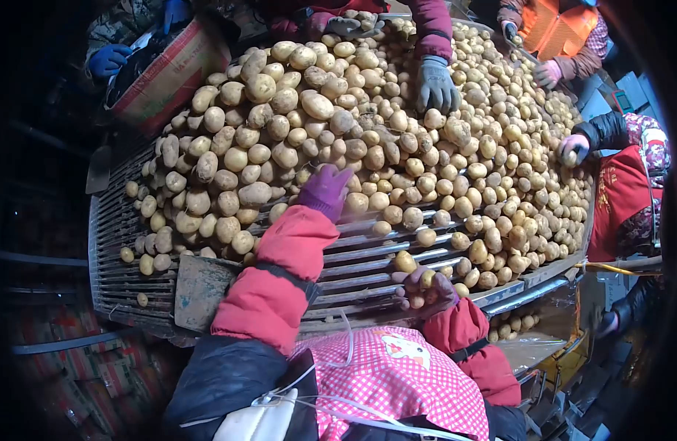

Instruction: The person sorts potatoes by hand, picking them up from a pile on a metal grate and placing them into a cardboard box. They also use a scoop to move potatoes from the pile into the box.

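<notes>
A large heap of potatoes (254,193) lies on a slatted metal rack (353,253) in front of me. My left hand (326,192), in a purple glove and a little blurred, reaches to the near edge of the heap. Its fingers look stretched out against the potatoes, though their tips are hard to make out. Lower and to the right, my right hand (432,292) is palm up above the rack's front edge. Its gloved fingers curl around several small potatoes (427,279). Another potato (405,262) sits just beyond its fingertips.
A co-worker's grey-gloved hand (437,87) rests on the heap across from me; other people stand at the far and right sides. A red cardboard box (169,73) is at the far left. A worn flat plate (204,292) lies at the rack's front left.
</notes>
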Demonstrator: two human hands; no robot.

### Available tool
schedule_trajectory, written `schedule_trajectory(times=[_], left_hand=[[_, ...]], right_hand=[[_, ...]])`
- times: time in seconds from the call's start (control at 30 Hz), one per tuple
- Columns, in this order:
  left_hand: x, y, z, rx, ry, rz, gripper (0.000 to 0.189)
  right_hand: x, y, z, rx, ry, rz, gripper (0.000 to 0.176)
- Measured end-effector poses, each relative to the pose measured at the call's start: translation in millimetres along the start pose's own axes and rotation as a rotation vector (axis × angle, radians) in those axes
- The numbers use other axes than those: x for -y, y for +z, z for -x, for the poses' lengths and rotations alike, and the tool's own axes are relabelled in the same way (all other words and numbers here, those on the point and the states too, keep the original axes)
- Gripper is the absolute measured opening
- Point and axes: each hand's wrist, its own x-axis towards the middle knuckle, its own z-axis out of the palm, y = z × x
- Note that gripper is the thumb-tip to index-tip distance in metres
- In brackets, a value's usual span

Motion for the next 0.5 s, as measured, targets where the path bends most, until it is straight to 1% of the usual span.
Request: schedule_trajectory(times=[0.03,0.13,0.2,0.27,0.3,0.33,0.4,0.43,0.47,0.5], left_hand=[[-4,-3,7,-0.073,0.055,0.001,0.032],[-22,-3,40,0.108,-0.065,0.184,0.027],[-39,6,63,0.319,-0.107,0.428,0.026],[-58,26,88,0.282,-0.184,0.814,0.031],[-63,35,96,0.263,-0.225,1.007,0.035],[-70,29,95,0.294,-0.213,0.99,0.037],[-89,4,86,0.357,-0.183,0.954,0.04],[-94,4,89,0.375,-0.121,0.866,0.043],[-101,8,84,0.461,0.065,0.729,0.047],[-108,13,87,0.447,0.116,0.66,0.05]], right_hand=[[1,-1,1,-0.025,-0.003,0.0,0.045],[4,-4,1,-0.054,0.02,0.049,0.046],[5,-3,-1,-0.095,0.041,0.071,0.047],[7,5,-1,-0.18,0.055,0.066,0.047],[16,13,-5,-0.32,0.171,0.001,0.051],[9,15,-2,-0.228,0.075,0.119,0.06],[5,15,-7,-0.216,0.082,0.168,0.071],[3,19,-9,-0.199,0.061,0.273,0.077],[8,34,-19,-0.041,0.028,0.399,0.075],[2,13,-20,-0.038,-0.01,0.439,0.074]])
